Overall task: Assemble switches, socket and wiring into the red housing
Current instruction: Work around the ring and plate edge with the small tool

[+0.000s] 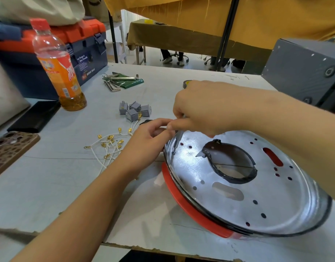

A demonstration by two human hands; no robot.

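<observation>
The red housing (183,201) lies on the table with a shiny metal plate (244,197) over it, pierced by holes and a taped round opening. My right hand (202,108) grips a screwdriver (177,141), whose tip rests on a screw at the plate's left rim. My left hand (149,140) rests against that rim, its fingers curled by the screwdriver shaft. Several grey switches (134,109) sit in a cluster behind my left hand. White wires with gold terminals (110,143) lie loose to their front left.
An orange drink bottle (57,67) stands at the left, before a blue and orange toolbox (87,46). Hex keys (117,81) lie behind the switches. A phone (9,150) and a black case (35,116) lie at the left edge. A grey box (304,70) stands at the back right.
</observation>
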